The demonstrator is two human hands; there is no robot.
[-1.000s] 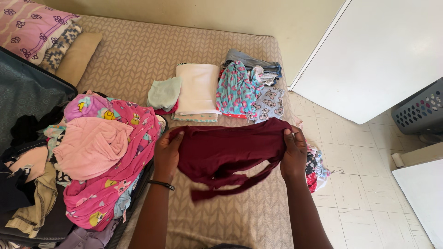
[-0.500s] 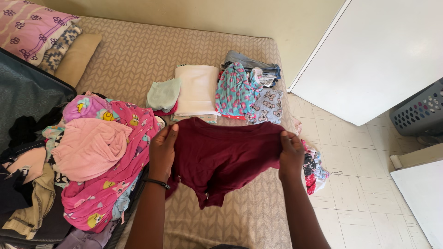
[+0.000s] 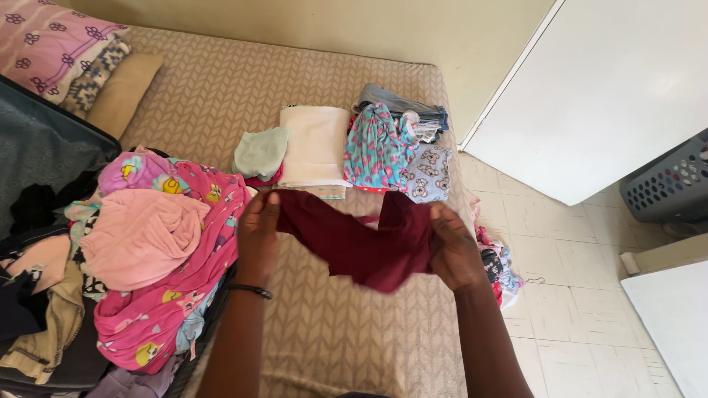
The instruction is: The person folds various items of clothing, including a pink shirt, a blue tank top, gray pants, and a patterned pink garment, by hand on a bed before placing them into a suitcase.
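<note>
Both hands hold a maroon garment (image 3: 361, 239) above the bed (image 3: 221, 88), just below the middle of the frame. The left hand (image 3: 258, 232) pinches the cloth's left end, fingers curled closed around the edge; a black band (image 3: 249, 291) circles that wrist. The right hand (image 3: 451, 247) grips the right end, fingers closed into the fabric, thumb on top. Between them the garment sags in a loose fold, its lowest part hanging clear of the patterned cover.

Beyond the garment, toward the top centre, folded clothes lie in a row on the bed: a pale green piece (image 3: 262, 151), a white stack (image 3: 317, 144) just beside it, then a blue floral piece (image 3: 376, 147) touching a grey printed piece (image 3: 428, 173). A folded pair of jeans (image 3: 402, 103) sits behind those.

At the left, an open suitcase (image 3: 44, 147) holds a heap of unfolded clothes, with a pink top (image 3: 140, 236) lying over a bright pink printed garment (image 3: 177, 295). Pillows (image 3: 74, 51) fill the upper left corner.

At the right of the frame, more clothes (image 3: 498, 265) hang off the bed's edge over the tiled floor (image 3: 575, 309). A grey laundry basket (image 3: 667, 184) stands at the right edge, beside a white door (image 3: 612, 88).
</note>
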